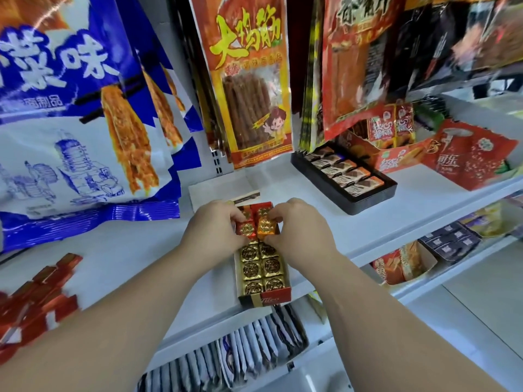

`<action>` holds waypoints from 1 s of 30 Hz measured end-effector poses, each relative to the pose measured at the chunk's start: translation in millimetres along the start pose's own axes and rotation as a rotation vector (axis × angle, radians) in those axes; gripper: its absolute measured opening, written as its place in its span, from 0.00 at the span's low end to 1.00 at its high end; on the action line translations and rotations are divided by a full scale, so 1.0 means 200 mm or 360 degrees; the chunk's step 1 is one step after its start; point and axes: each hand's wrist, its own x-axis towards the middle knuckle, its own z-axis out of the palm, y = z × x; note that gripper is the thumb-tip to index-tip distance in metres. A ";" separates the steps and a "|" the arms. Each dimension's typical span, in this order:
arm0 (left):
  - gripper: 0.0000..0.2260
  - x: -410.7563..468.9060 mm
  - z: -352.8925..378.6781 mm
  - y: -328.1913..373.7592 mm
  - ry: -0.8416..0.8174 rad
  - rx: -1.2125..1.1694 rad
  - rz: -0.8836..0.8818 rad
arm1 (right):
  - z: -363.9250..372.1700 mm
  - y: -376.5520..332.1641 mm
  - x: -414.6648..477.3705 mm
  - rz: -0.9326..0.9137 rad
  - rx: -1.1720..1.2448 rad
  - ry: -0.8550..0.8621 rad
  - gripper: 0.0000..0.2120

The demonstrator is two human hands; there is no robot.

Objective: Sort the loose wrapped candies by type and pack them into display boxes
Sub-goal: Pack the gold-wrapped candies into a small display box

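The red display box (pixel 263 267) lies lengthwise on the white shelf (pixel 135 244), its printed front end level with the shelf edge, directly under both hands. That narrow two-column shape seems to be why the candies sit in pairs: gold-wrapped candies (pixel 261 268) fill the near end, six visible in three rows of two, with a fourth row half hidden under the palms.

Just past them, between the fingertips, sit a red-wrapped candy (pixel 245 228) on the left column and an orange-wrapped candy (pixel 265 226) on the right; two more red ones (pixel 256 208) show at the far end.

The left hand (pixel 216 226) is curled with fingers and thumb pinching the red candy; the right hand (pixel 297 230) does likewise on the orange one. Held from both sides like this, the pair is probably being pressed down square so the row sits flush (colours are mixed here, so the sorting looks unfinished).

Well to the left of the left hand, a loose heap of red-foil candies (pixel 36 295) lies on the shelf, too jumbled to count. Beyond the right hand, a black tray (pixel 348 179) holds brown-and-orange pieces, about five rows showing. Hanging snack bags (pixel 249 80) crowd above.
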 end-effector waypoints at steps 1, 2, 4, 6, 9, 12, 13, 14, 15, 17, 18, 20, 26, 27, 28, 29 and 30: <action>0.20 0.00 0.00 -0.01 0.0002 -0.0010 -0.0019 | 0.00 0.00 0.00 -0.0004 -0.0022 0.0010 0.18; 0.21 0.00 0.00 -0.01 -0.0001 -0.0023 -0.0036 | 0.01 -0.01 0.01 -0.0012 -0.0036 0.0019 0.18; 0.21 -0.01 0.00 -0.02 -0.0007 -0.0050 -0.0046 | 0.03 -0.01 0.02 -0.0019 -0.0036 0.0017 0.18; 0.20 -0.02 0.00 -0.02 -0.0018 -0.0081 -0.0045 | 0.04 -0.01 0.03 0.0009 -0.0017 -0.0004 0.19; 0.20 -0.04 -0.02 -0.01 -0.0027 -0.0179 -0.0087 | 0.05 -0.01 0.04 0.0041 0.0005 0.0002 0.19; 0.23 -0.12 -0.04 -0.01 -0.0017 -0.0325 -0.0207 | 0.05 -0.01 0.04 0.0062 0.0030 0.0009 0.21; 0.25 -0.16 -0.04 -0.02 -0.0027 -0.0369 -0.0263 | 0.04 -0.01 0.04 0.0069 0.0033 -0.0010 0.21; 0.26 -0.21 -0.05 -0.02 -0.0054 -0.0429 -0.0312 | 0.04 0.00 0.04 0.0072 0.0041 -0.0034 0.21; 0.28 -0.27 -0.06 -0.02 -0.0110 -0.0502 -0.0353 | 0.03 0.00 0.04 0.0077 0.0063 -0.0055 0.21; 0.28 -0.38 -0.07 0.00 -0.0272 -0.0678 -0.0369 | 0.01 0.02 0.03 0.0116 0.0160 -0.0078 0.20; 0.25 -0.42 -0.08 0.01 -0.0356 -0.0764 -0.0352 | 0.00 0.02 0.02 0.0146 0.0214 -0.0082 0.19; 0.26 -0.48 -0.07 0.02 -0.0463 -0.0823 -0.0277 | -0.01 0.03 0.01 0.0201 0.0287 -0.0100 0.19; 0.32 -0.44 -0.01 0.06 -0.0346 -0.0827 -0.0290 | -0.04 0.09 -0.05 0.0264 0.0308 -0.0180 0.19; 0.31 -0.42 0.00 0.08 -0.0342 -0.0827 -0.0284 | -0.05 0.12 -0.06 0.0290 0.0316 -0.0138 0.19; 0.30 -0.41 0.01 0.10 -0.0334 -0.0820 -0.0283 | -0.07 0.15 -0.07 0.0323 0.0316 -0.0073 0.20; 0.30 -0.38 0.02 0.12 -0.0318 -0.0813 -0.0281 | -0.08 0.18 -0.07 0.0360 0.0300 0.0002 0.20; 0.29 -0.36 0.04 0.14 -0.0300 -0.0812 -0.0288 | -0.10 0.22 -0.07 0.0407 0.0277 0.0074 0.20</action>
